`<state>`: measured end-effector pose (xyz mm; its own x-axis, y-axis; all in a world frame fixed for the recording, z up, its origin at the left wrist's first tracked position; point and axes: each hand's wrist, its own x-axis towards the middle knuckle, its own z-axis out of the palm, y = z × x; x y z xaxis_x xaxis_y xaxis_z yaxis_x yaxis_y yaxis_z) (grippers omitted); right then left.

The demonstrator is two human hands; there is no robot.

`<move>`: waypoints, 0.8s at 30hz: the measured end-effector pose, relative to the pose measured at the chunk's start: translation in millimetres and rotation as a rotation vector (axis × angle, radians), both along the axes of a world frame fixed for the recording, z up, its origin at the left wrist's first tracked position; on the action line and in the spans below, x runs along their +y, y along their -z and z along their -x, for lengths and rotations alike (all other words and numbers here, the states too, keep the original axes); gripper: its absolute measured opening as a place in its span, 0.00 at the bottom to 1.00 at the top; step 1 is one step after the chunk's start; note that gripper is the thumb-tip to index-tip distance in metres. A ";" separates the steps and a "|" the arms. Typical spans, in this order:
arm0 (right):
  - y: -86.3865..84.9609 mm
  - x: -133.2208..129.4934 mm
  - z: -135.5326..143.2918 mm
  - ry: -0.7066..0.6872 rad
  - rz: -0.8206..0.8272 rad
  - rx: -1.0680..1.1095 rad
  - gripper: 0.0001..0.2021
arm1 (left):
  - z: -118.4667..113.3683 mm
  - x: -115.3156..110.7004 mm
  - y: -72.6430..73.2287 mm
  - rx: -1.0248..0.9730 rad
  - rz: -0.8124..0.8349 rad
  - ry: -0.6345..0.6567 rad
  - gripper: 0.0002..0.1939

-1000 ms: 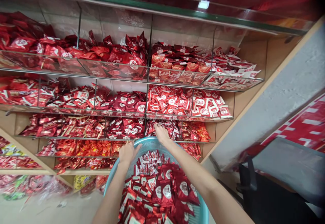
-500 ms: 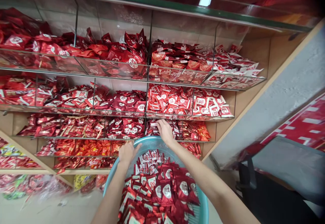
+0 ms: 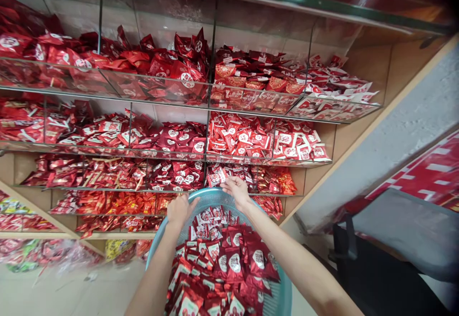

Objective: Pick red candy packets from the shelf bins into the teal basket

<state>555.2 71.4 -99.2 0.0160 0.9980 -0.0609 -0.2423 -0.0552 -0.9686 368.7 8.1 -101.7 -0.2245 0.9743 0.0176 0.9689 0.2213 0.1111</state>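
Observation:
A teal plastic basket [image 3: 287,282] holds many small red wrapped packets [image 3: 229,263], darker ones on the right and whiter ones at its far end. My left hand [image 3: 180,210] is closed over the basket's far left rim. Above the far rim, my right hand [image 3: 236,191] pinches a small red-and-white packet [image 3: 216,177] between thumb and fingers. This packet is in front of a shelf compartment of dark red packets [image 3: 236,171], and its right end is covered by my fingertips.
Glass-fronted shelves [image 3: 168,156] rise ahead, their compartments filled with red packets. A wooden side panel [image 3: 373,125] and a grey wall [image 3: 405,115] stand at the right. Lower right is a black chair-like object [image 3: 373,273]. Plastic bags [image 3: 53,254] lie on the floor at left.
My right hand has drawn back slightly from the shelf compartment, and a red-and-white packet now shows in its fingers. My left hand stays on the basket rim. The view has shifted slightly.

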 end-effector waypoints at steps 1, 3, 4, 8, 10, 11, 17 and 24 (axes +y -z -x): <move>0.3 -0.5 -1.8 -0.004 -0.026 -0.060 0.11 | -0.1 -0.5 -0.4 -0.005 0.002 0.000 0.31; 0.3 -1.0 -5.9 0.005 -0.117 -0.220 0.10 | -0.4 -1.3 -1.2 -0.010 0.004 -0.003 0.31; 0.2 -1.3 -8.0 0.015 -0.171 -0.302 0.09 | -0.5 -1.6 -1.4 -0.010 0.002 -0.002 0.31; -0.2 -2.6 -14.7 -0.028 -0.257 -0.415 0.09 | -1.0 -1.4 -1.7 -0.017 0.006 -0.002 0.31; 0.5 -3.3 -16.2 -0.113 -0.221 -0.330 0.11 | -1.4 -0.8 -1.6 -0.019 0.010 -0.014 0.32; 0.9 -3.6 -16.7 -0.154 -0.204 -0.283 0.12 | -1.6 -0.6 -1.7 -0.019 0.014 -0.023 0.32; 2.0 -1.7 -28.6 -0.370 -0.148 -0.265 0.14 | -2.4 -1.0 -3.5 -0.014 0.024 -0.026 0.30; 8.4 5.7 -46.8 -0.772 -0.107 -0.741 0.04 | -1.3 -0.7 -2.2 -0.041 0.017 -0.029 0.31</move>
<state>602.0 77.1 -107.6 -0.6237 0.7538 -0.2067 0.4715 0.1520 -0.8687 369.9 7.4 -99.5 -0.2532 0.9674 -0.0091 0.9566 0.2518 0.1464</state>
